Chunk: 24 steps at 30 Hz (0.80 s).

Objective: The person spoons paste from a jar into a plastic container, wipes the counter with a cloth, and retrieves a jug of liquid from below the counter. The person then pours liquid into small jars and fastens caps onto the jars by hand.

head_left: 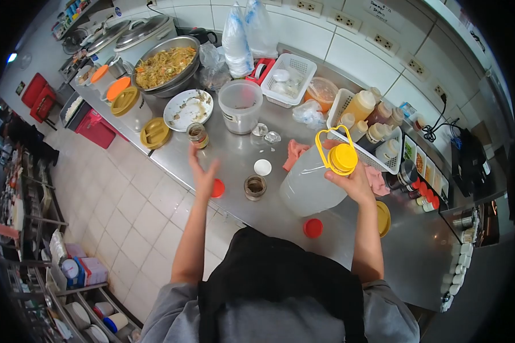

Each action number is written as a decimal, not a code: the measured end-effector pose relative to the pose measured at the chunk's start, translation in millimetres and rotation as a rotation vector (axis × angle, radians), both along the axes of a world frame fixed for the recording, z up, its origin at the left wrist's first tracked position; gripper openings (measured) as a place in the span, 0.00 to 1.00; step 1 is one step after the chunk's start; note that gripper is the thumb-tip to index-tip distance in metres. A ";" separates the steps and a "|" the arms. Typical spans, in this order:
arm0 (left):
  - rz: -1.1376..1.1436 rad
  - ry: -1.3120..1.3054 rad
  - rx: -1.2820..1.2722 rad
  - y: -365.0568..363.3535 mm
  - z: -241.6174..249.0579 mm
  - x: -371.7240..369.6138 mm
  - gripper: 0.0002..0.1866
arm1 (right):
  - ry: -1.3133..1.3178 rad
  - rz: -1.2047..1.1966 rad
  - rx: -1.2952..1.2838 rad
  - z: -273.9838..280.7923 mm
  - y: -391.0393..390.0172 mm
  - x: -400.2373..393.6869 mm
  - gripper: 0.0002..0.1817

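Observation:
My right hand grips a large clear plastic jug near its neck, thumb beside the yellow cap. The jug leans on the steel counter, with its yellow handle loop raised. Over the counter's front edge, my left hand is open, fingers spread and nothing in it. Just beyond its fingertips stands a small glass jar. A second, uncapped glass jar with brown residue stands between my hands. Around it are a white disc, a red lid and another red lid.
Behind are a clear tub, a soiled plate and a bowl of noodles. Crumpled foil and a pink cloth lie nearby. A white basket holds several sauce bottles. Yellow-lidded containers line the left edge.

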<state>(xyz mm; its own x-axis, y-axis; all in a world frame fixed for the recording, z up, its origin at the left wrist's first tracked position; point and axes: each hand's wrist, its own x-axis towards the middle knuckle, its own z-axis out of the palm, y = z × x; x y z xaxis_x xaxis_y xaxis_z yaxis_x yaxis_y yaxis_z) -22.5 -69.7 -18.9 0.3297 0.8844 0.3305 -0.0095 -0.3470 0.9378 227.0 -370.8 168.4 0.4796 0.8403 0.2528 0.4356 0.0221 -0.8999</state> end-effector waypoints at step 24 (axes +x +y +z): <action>-0.270 0.773 0.131 -35.3 34.8 -1.2 0.73 | -0.113 0.008 -0.025 -8.2 -3.4 6.3 0.33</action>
<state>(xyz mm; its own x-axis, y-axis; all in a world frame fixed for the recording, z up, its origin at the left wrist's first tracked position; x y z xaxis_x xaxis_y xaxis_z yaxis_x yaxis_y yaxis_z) -23.7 -105.0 15.9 0.7014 0.7126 0.0188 0.5225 -0.5318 0.6664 233.4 -374.1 160.2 0.4427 0.8505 0.2839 0.5339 0.0043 -0.8455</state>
